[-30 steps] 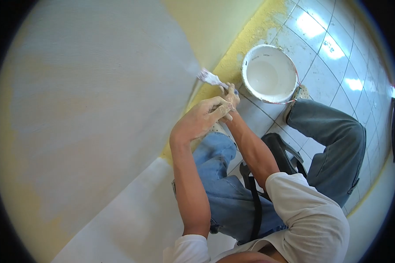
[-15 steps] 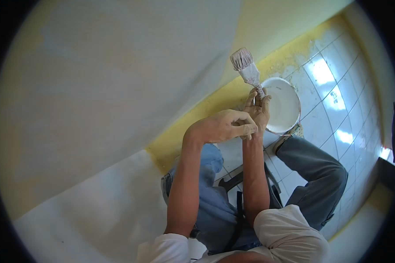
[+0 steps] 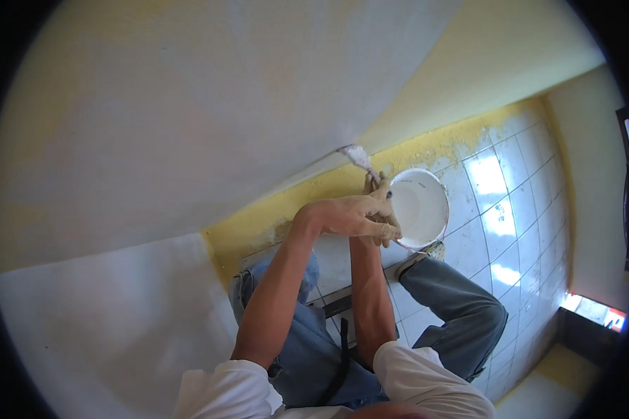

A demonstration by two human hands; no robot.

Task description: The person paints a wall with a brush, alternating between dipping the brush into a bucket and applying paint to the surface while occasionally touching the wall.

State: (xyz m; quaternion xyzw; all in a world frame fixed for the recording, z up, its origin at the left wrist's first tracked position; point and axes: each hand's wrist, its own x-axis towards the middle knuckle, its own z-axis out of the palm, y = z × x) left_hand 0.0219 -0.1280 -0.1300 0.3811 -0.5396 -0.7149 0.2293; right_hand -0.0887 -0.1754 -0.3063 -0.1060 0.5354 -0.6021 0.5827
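Note:
A paintbrush (image 3: 358, 156) coated in whitish paint is in my right hand (image 3: 380, 187), whose fingers are closed round its handle. Its bristles touch the lower part of the wall (image 3: 210, 126), near the corner. My left hand (image 3: 344, 215) crosses over my right hand and wrist, holding nothing that I can see. Its fingers are loosely bent and apart, and they hide part of the right palm. A white bucket (image 3: 435, 234) stands on the floor just right of the hands, with pale liquid inside.
A yellow band (image 3: 286, 223) runs along the foot of the wall. White floor tiles (image 3: 468, 209) extend to the right, with glare on several. My bent legs (image 3: 461, 307) are below, one foot close to the bucket. A dark object (image 3: 583, 339) lies at far right.
The brush has gone from being held up above the bucket to having its bristles against the wall. My left hand now overlaps the right hand more. The view has shifted.

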